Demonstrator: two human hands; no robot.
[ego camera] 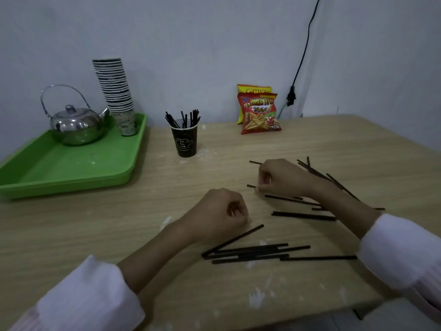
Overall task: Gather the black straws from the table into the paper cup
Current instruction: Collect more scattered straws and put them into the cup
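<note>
A black paper cup (185, 142) stands at the back middle of the wooden table (152, 201), with several black straws (183, 119) upright in it. Several loose black straws lie flat on the table: a bundle (253, 253) near the front, a pair (303, 215) in the middle, and more (334, 181) behind my right wrist. My right hand (281, 177) rests among them with fingers curled; short straw ends stick out to its left. My left hand (222, 213) is a closed fist on the table, just above one slanted straw (233, 240), with nothing visibly in it.
A green tray (59, 168) at the back left carries a steel kettle (76, 125) and a tall stack of paper cups (114, 87). Two snack bags (260, 113) lean on the wall at the back. A black cable (303, 51) hangs down the wall. The table's front edge is close on the right.
</note>
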